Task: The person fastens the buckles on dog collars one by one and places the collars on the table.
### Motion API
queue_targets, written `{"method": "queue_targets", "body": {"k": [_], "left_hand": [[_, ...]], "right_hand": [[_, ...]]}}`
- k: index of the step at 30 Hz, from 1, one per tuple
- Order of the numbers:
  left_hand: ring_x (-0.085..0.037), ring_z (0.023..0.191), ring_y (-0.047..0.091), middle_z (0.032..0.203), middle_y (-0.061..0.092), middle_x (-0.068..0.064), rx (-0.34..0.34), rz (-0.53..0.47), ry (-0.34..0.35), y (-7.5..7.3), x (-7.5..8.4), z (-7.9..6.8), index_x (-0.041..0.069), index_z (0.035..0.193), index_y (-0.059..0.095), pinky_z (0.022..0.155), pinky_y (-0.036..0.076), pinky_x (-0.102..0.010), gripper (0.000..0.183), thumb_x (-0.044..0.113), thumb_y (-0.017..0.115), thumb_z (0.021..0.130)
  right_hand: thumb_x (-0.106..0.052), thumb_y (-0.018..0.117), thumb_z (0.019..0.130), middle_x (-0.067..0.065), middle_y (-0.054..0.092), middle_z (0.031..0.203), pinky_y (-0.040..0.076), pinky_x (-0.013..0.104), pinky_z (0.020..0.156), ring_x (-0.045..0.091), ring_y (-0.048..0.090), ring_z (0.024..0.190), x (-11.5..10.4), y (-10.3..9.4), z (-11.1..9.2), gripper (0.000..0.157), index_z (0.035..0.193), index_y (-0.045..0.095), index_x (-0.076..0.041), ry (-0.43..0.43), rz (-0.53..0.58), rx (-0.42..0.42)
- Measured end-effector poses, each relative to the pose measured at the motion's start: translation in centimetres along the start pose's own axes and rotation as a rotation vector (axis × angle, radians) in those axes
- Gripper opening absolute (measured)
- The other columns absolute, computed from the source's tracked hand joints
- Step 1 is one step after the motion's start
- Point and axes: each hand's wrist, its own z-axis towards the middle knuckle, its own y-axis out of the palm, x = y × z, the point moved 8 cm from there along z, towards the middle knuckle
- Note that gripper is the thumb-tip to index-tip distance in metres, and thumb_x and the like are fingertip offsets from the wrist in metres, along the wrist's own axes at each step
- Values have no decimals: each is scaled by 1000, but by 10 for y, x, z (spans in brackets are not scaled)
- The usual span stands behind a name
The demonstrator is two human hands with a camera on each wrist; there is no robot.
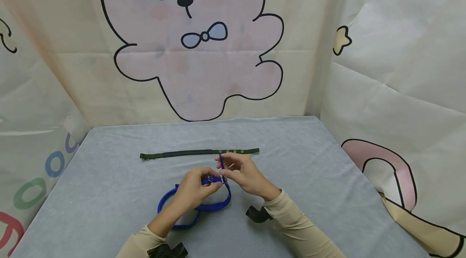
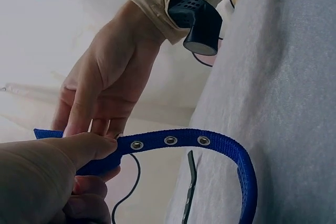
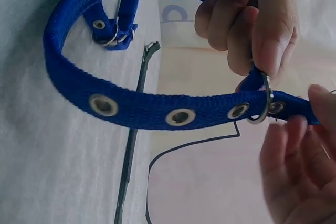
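A blue webbing strap (image 3: 136, 103) with metal eyelets, which looks like a pet collar or harness, curves in a loop between the hands. My left hand (image 1: 193, 189) pinches it beside a metal buckle (image 3: 268, 98), through which the strap passes. My right hand (image 1: 245, 173) pinches the strap's free end, which sticks up past the fingers in the head view. A second blue loop (image 1: 185, 225), joined by a metal ring (image 3: 107, 40), hangs low near the left wrist. How the buckle's prong sits cannot be made out.
Behind the hands, a dark green collar (image 1: 189, 152) with eyelets lies stretched across the grey cloth-covered table (image 1: 313, 157). A printed curtain (image 1: 291, 104) stands along the back edge, with more curtain at both sides. Dark cameras (image 1: 258, 214) are strapped to the wrists.
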Motion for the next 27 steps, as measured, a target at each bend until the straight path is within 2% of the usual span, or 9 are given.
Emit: {"method": "queue_targets", "body": {"k": [1,4,8,13,16,20,24,27], "left_hand": [[-7,68,54,87,71,4,1,-10,4,0,0,0,16,99,77,59,44,-21,11,17,78,88],[-6,63,50,82,67,2,-2,-48,10,-2,1,1,15,109,74,57,42,-21,18,13,74,91],[-5,53,39,69,53,0,-13,-104,0,-3,-1,1,13,123,65,52,35,-22,30,10,67,93],[-5,53,39,85,73,-9,5,-204,-38,-6,-7,2,13,125,55,52,34,-22,34,12,68,94],[-6,51,38,95,78,-13,34,-245,-59,-8,-10,4,12,118,58,52,33,-22,29,16,72,94],[-5,64,53,89,78,-9,89,-233,-49,-11,-10,5,12,109,65,64,42,-24,21,18,75,92],[-11,84,65,83,75,-5,143,-226,-7,-15,-7,4,12,107,70,82,48,-34,17,14,76,91],[-15,85,66,87,75,-3,167,-222,14,-18,-5,3,13,108,73,85,49,-37,18,14,76,91]], "right_hand": [[-6,64,98,19,70,106,57,28,78,10,66,89,0,-1,0,29,127,62,-2,-1,-15,7],[-8,61,100,14,71,107,57,28,75,16,69,93,2,-3,-1,30,130,60,-5,-8,-70,31],[-11,58,103,14,70,107,58,28,71,21,68,93,4,-5,-1,35,137,57,-7,-9,-107,56],[-9,59,102,17,71,104,59,36,66,23,68,87,5,-11,0,43,143,48,-8,-14,-80,105],[-8,61,100,17,73,101,58,37,63,22,68,82,7,-15,1,39,135,43,-9,-12,-58,143],[-8,62,100,17,72,99,57,31,61,20,68,81,7,-16,1,25,119,46,-8,-17,-79,156],[-10,62,100,16,71,99,56,27,62,16,66,82,6,-15,0,18,117,54,-9,-32,-134,142],[-12,60,102,15,71,103,57,28,64,15,66,85,5,-15,-1,17,118,58,-11,-33,-144,132]]}}
